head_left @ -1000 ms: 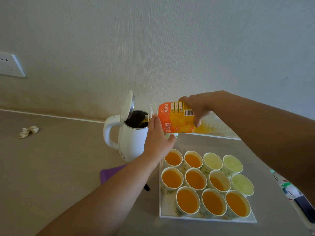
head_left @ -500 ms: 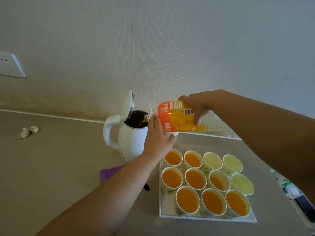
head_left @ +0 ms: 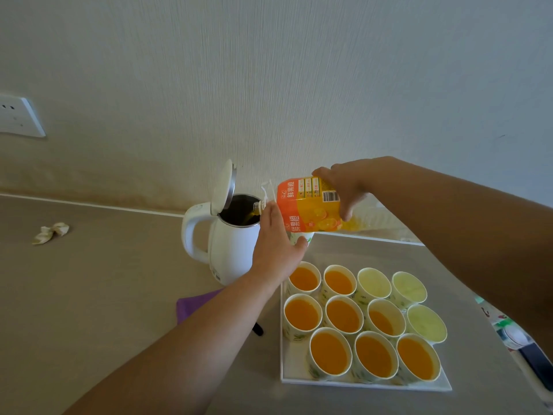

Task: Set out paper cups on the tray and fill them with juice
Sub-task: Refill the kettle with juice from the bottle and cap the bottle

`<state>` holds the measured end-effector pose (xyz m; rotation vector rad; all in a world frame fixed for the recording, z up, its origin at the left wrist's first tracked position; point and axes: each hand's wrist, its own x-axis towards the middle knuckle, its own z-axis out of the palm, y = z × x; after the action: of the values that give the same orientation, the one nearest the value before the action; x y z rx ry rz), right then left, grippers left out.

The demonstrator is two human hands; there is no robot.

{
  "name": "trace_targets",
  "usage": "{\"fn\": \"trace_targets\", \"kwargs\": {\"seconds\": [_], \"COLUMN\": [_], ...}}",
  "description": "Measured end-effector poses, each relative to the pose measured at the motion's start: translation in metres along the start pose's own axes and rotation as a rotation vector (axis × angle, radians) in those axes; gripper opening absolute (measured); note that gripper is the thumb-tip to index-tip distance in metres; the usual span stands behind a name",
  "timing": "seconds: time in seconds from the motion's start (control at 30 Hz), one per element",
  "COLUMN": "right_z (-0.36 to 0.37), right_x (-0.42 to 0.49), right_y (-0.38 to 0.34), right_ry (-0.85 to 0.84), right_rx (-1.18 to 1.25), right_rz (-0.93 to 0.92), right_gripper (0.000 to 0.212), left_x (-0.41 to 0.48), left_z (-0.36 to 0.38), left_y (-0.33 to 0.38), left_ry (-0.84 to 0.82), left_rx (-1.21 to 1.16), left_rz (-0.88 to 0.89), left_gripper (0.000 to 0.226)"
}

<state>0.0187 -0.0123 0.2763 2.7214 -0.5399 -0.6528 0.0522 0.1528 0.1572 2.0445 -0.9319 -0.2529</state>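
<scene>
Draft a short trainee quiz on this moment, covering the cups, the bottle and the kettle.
1. Count: how many paper cups on the tray show orange juice?
2. True or false: the lid of the kettle is closed.
3. Choose one: what does the right hand grip? A the kettle's handle; B the juice bottle; C a paper cup.

Key
1. Eight; the other three on the tray show no orange.
2. False; the lid stands open, and the bottle's neck is tipped over the opening.
3. B.
</scene>
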Motion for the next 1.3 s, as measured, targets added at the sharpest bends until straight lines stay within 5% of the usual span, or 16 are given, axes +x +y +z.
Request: {"fn": "trace_targets", "kwargs": {"seconds": [1.3], "right_z": [-0.0039], "right_x": [0.0016], "right_y": [-0.0004], "right_ry": [0.014], "right_rx": [-0.030], "right_rz": [0.001], "right_gripper": [0.115], "left_x": [-0.0001], "left_z": [0.0018], "left_y": [-0.0015], "left_ry": [0.008], "left_rx": [0.007], "left_rz": [0.002], "left_gripper": [0.087]}}
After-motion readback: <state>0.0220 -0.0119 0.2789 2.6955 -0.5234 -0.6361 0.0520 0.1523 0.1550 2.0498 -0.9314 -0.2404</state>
